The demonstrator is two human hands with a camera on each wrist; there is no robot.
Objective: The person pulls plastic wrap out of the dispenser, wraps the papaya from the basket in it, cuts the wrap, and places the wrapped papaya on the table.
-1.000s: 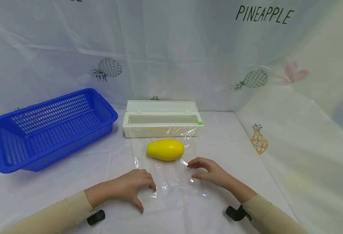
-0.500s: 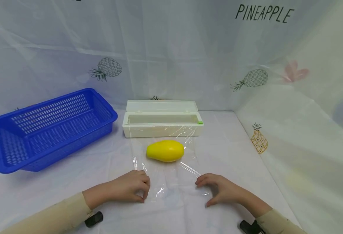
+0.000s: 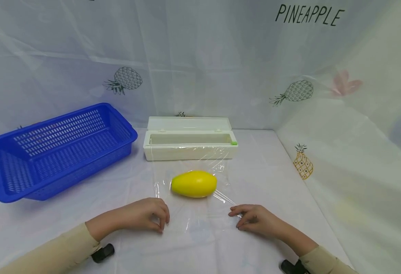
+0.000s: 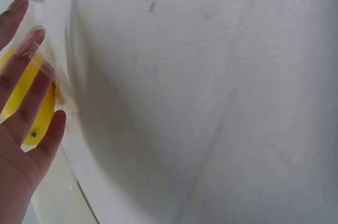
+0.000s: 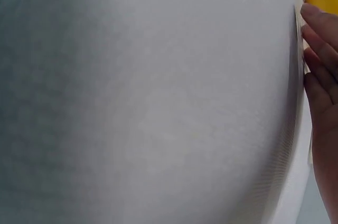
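Observation:
A yellow papaya lies on a sheet of clear plastic wrap. The sheet runs from the white wrap box toward the person. At the near left edge of the film, my left hand pinches it between thumb and fingers. My right hand pinches the near right corner, where creases stretch from the fruit to the fingertips. In the left wrist view, film passes over the fingers, with the papaya behind them. The right wrist view shows only the hand's edge, its grip hidden.
The wrap box has its lid raised and a green slider at its right end. A blue plastic basket stands at the left. A printed white cloth hangs behind the table.
The left fingers have closed on the film and shifted left. The right hand has moved right and nearer, then closed. The papaya has slid a little toward the person.

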